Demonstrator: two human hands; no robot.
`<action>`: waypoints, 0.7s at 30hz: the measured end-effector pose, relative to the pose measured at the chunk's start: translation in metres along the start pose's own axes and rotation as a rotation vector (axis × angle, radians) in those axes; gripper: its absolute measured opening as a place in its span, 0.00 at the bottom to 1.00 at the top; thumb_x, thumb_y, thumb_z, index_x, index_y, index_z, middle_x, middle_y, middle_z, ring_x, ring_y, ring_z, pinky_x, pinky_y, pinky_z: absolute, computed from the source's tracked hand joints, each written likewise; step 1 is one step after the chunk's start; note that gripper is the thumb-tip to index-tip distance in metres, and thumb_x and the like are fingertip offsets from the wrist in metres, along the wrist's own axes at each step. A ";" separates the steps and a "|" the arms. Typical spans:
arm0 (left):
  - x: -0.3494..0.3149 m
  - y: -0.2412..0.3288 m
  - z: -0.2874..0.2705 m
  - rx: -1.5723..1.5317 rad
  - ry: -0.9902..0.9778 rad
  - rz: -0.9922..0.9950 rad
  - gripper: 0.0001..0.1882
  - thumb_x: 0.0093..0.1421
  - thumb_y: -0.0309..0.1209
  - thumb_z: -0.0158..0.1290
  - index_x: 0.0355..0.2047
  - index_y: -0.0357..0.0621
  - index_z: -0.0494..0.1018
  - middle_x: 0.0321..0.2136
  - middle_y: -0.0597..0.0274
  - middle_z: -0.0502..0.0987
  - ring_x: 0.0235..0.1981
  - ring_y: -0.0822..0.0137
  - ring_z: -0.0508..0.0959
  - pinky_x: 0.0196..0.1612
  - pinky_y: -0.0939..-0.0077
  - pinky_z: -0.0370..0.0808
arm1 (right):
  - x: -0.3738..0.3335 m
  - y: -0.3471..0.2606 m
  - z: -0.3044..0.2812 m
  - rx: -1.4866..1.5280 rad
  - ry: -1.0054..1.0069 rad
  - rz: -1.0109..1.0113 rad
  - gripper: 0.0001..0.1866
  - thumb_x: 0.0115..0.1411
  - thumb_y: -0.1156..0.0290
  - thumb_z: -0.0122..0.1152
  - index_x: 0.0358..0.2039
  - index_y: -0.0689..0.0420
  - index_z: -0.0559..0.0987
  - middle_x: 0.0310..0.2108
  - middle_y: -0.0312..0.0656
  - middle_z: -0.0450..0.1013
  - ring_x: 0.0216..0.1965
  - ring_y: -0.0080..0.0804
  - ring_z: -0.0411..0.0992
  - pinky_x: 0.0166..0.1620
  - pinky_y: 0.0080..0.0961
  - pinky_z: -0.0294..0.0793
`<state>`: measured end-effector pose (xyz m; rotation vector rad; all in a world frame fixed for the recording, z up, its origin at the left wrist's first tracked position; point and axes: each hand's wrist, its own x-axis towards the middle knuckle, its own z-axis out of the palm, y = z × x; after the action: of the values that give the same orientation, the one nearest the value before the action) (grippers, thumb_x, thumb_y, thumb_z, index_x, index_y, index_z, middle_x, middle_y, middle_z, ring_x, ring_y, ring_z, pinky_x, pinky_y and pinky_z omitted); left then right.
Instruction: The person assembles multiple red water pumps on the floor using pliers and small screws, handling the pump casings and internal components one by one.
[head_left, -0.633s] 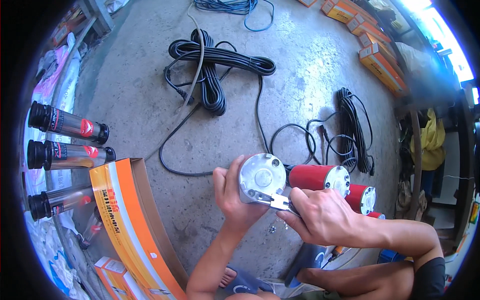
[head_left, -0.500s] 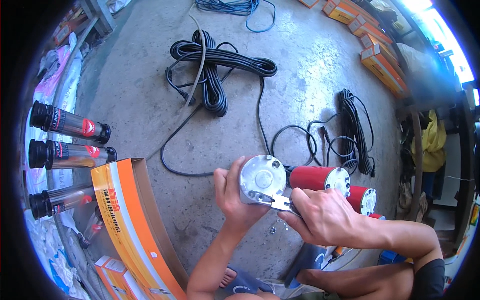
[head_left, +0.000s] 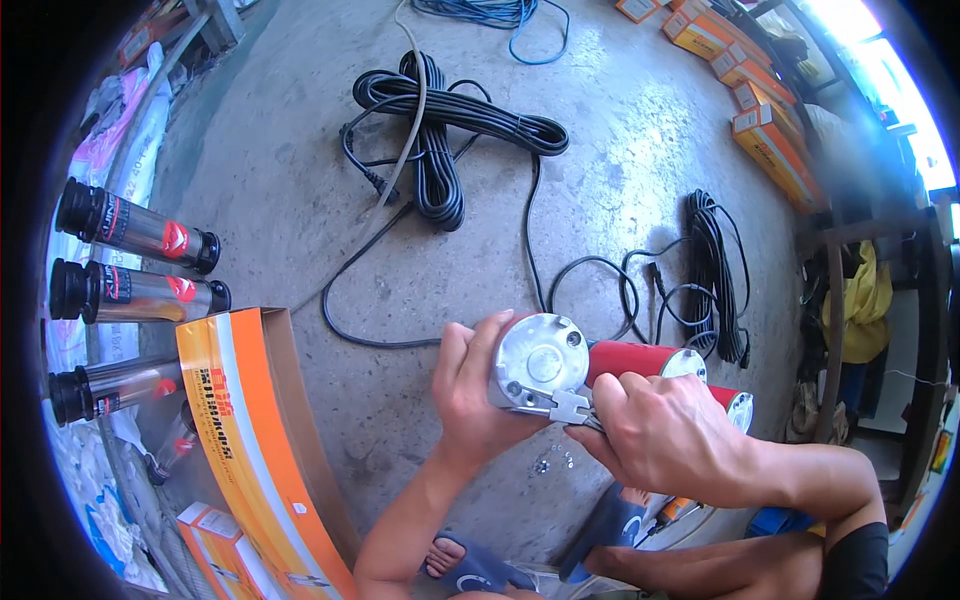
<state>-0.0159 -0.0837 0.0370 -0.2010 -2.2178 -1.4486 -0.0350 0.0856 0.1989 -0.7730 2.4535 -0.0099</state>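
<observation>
My left hand (head_left: pixel 465 395) is wrapped round a cylindrical motor (head_left: pixel 543 362), its round silver end cap facing up. My right hand (head_left: pixel 665 430) grips a pair of pliers (head_left: pixel 572 407), with the jaws at the lower edge of that cap, by a stud or lug. The handles are mostly hidden in my fist. Just right of the held motor lie a red motor (head_left: pixel 635 358) with a silver end and, partly behind my right hand, another red motor (head_left: pixel 738 408). Several small nuts or washers (head_left: pixel 545 466) are scattered on the floor below my hands.
An open orange carton (head_left: pixel 255 430) stands at my left, beside several clear cylinders with black ends (head_left: pixel 140 232). Coiled black cable (head_left: pixel 440 150) lies ahead, and another coil (head_left: pixel 712 270) to the right. An orange-handled tool (head_left: pixel 672 512) is by my foot. Orange boxes (head_left: pixel 775 155) line the far right.
The view has shifted a little. The pliers have turned slightly at the cap's lower edge, their flat side now showing more. Both hands keep their hold.
</observation>
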 end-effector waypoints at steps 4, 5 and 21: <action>0.002 -0.004 -0.002 -0.043 -0.026 -0.002 0.48 0.36 0.46 0.81 0.53 0.30 0.76 0.37 0.56 0.74 0.34 0.59 0.77 0.36 0.66 0.77 | 0.005 -0.003 0.011 0.124 -0.031 0.039 0.20 0.71 0.57 0.60 0.32 0.62 0.71 0.21 0.53 0.75 0.20 0.52 0.77 0.24 0.45 0.75; 0.005 -0.003 -0.002 -0.055 -0.035 -0.007 0.48 0.36 0.46 0.81 0.53 0.30 0.76 0.36 0.56 0.74 0.34 0.59 0.77 0.36 0.66 0.77 | 0.007 -0.001 0.014 0.198 -0.035 0.040 0.19 0.71 0.59 0.60 0.32 0.63 0.71 0.21 0.54 0.75 0.20 0.53 0.76 0.24 0.46 0.75; 0.009 -0.015 -0.006 -0.124 -0.125 0.039 0.50 0.32 0.46 0.82 0.54 0.33 0.76 0.39 0.56 0.78 0.36 0.61 0.77 0.39 0.66 0.78 | 0.004 0.008 0.007 0.326 -0.018 0.006 0.19 0.71 0.59 0.61 0.31 0.62 0.71 0.20 0.52 0.74 0.20 0.54 0.75 0.24 0.46 0.72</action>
<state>-0.0277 -0.0967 0.0304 -0.3844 -2.2094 -1.5925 -0.0383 0.0915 0.1897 -0.6173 2.3542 -0.3881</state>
